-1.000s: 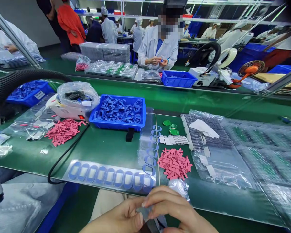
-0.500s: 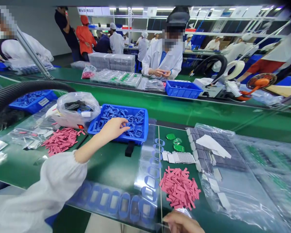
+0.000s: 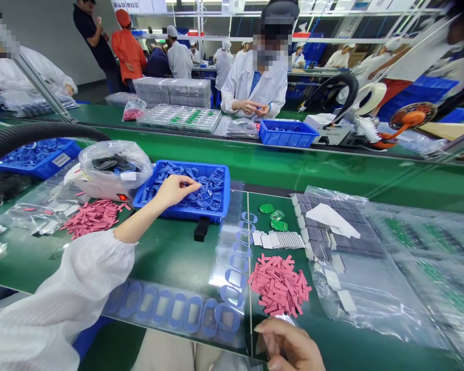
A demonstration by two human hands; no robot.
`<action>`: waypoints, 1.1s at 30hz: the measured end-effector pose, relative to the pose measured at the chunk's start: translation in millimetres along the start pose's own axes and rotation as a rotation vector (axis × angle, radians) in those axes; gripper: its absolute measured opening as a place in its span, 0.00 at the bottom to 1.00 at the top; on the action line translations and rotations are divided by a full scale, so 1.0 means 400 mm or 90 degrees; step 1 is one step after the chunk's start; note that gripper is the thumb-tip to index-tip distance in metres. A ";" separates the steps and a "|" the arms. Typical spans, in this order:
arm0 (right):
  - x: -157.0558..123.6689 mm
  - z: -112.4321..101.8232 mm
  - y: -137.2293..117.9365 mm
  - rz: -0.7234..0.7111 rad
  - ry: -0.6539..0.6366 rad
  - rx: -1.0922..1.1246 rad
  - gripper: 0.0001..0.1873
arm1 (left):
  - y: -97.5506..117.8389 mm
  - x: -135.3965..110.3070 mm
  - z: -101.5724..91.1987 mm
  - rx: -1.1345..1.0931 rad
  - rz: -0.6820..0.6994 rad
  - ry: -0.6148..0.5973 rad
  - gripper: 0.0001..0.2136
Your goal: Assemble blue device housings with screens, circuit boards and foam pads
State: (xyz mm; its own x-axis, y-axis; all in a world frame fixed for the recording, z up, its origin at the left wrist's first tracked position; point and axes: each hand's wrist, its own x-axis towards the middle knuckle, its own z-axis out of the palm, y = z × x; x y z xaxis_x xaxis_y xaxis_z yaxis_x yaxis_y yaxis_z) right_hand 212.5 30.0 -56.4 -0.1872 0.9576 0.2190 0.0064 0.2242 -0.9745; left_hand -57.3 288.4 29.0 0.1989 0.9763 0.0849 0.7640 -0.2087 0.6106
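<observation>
My left hand reaches over a blue bin heaped with small blue plastic frames. Its thumb and forefinger are pinched together just above the frames; whatever is between the tips is too small to make out. Low in the view, my right hand hovers at the table's front edge, fingers curved and thumb apart, near the end of a clear film strip. Oval blue frames lie in a row along the front edge, and others run away from me. Beyond my right hand lies a pile of pink strips.
White pads and green circuit boards lie behind the pink pile. Plastic-wrapped grey pieces are to the right. A bagged container and more pink strips stand left. A co-worker sits opposite.
The thumb and forefinger of my left hand have closed together over the bin. My right hand has risen further into view and its fingers have spread. The whole view has shifted slightly.
</observation>
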 end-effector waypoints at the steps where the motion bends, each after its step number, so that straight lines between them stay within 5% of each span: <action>1: -0.001 0.001 0.001 0.003 0.000 -0.001 0.17 | -0.001 -0.003 -0.005 -0.006 -0.004 0.013 0.14; 9: -0.007 0.003 -0.005 -0.011 0.018 -0.009 0.16 | 0.098 -0.091 -0.034 -0.202 -0.007 -0.019 0.11; 13: 0.014 -0.014 -0.093 -0.126 0.085 -0.108 0.15 | 0.189 -0.250 -0.005 -0.381 -0.027 -0.234 0.15; 15: 0.021 -0.007 -0.138 -0.166 0.173 -0.145 0.14 | 0.224 -0.339 0.034 -0.606 -0.143 -0.426 0.17; 17: 0.026 0.018 -0.166 -0.163 0.248 -0.185 0.13 | 0.252 -0.417 0.082 -0.671 -0.194 -0.495 0.22; 19: 0.030 0.057 -0.177 -0.143 0.281 -0.232 0.13 | 0.275 -0.478 0.128 -0.702 -0.217 -0.465 0.24; 24: 0.029 0.140 -0.169 -0.170 0.348 -0.298 0.13 | 0.311 -0.559 0.188 -0.782 -0.240 -0.242 0.21; 29: 0.027 0.154 -0.178 -0.122 0.420 -0.182 0.12 | 0.301 -0.598 0.181 -0.910 -0.191 -0.300 0.16; 33: 0.036 0.144 -0.191 -0.078 0.349 -0.087 0.11 | 0.277 -0.617 0.178 -0.938 -0.142 -0.327 0.11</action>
State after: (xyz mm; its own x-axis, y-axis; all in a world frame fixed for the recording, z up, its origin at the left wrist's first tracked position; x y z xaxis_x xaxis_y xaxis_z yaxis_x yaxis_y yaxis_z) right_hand 152.8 16.3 18.6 0.3408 0.8691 0.3584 0.1504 0.3259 -0.9334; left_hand 22.0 20.5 19.7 0.5814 0.7921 -0.1860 -0.3795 0.4662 0.7992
